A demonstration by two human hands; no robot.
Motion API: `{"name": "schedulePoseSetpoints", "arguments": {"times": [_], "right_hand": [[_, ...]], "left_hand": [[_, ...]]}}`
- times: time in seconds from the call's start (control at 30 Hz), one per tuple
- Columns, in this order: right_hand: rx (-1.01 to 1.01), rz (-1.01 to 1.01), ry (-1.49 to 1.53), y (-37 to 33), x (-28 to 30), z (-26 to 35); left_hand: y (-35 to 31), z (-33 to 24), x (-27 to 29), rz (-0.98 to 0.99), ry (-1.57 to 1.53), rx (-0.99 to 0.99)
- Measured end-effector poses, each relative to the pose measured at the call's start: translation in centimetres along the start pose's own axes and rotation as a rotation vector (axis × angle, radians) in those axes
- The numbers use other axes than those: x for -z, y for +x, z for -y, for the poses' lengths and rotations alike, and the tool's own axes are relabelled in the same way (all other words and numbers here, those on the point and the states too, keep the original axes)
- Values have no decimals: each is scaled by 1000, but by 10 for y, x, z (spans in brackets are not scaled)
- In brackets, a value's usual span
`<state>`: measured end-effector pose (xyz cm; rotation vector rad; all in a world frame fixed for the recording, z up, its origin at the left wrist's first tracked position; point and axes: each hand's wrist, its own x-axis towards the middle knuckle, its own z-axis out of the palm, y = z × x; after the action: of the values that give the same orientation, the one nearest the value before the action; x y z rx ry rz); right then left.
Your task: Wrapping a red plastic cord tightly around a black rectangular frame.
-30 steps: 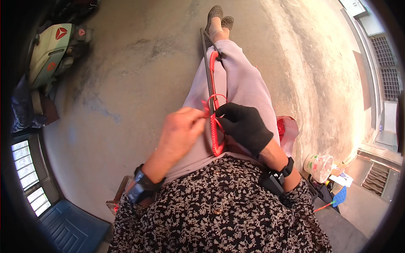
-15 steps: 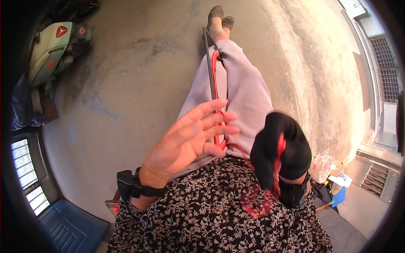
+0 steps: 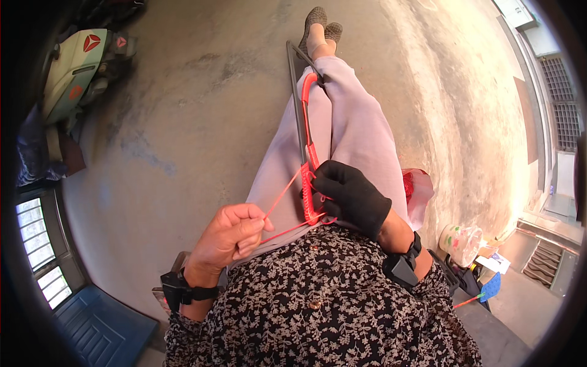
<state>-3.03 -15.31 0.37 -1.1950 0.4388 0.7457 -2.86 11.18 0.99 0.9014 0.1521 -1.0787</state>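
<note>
A long, narrow frame of dark metal rod (image 3: 295,98) lies along my legs, with red wrapping on part of it. Its near end carries close turns of red cord (image 3: 307,199). My bare left hand (image 3: 235,232) is closed in a pinch on the cord, left of the wrapped end. Two taut strands run from there to the frame. Black-gloved, my right hand (image 3: 348,197) closes its fingers at the right side of the wrapped end, where small loops of cord show. Its fingertips are partly hidden, so whether it grips cord, rod or both is unclear.
Beside my right thigh sits a red and pinkish thing (image 3: 417,192). A scooter (image 3: 76,76) stands far left, and a blue plastic seat (image 3: 104,330) at lower left. At right are a plastic-wrapped patterned container (image 3: 460,243) and a blue fly swatter (image 3: 490,286).
My left hand has gone from spread fingers to a pinch on the cord, drawing down and left. My right hand has moved from my right side in to the frame's wrapped end.
</note>
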Motion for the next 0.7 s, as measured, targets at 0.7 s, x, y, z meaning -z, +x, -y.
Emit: {"name": "schedulePoseSetpoints", "arguments": {"times": [0.7], "right_hand": [[385, -304, -170, 12, 10, 2]], "left_hand": [[89, -7, -27, -313, 576, -231]]}}
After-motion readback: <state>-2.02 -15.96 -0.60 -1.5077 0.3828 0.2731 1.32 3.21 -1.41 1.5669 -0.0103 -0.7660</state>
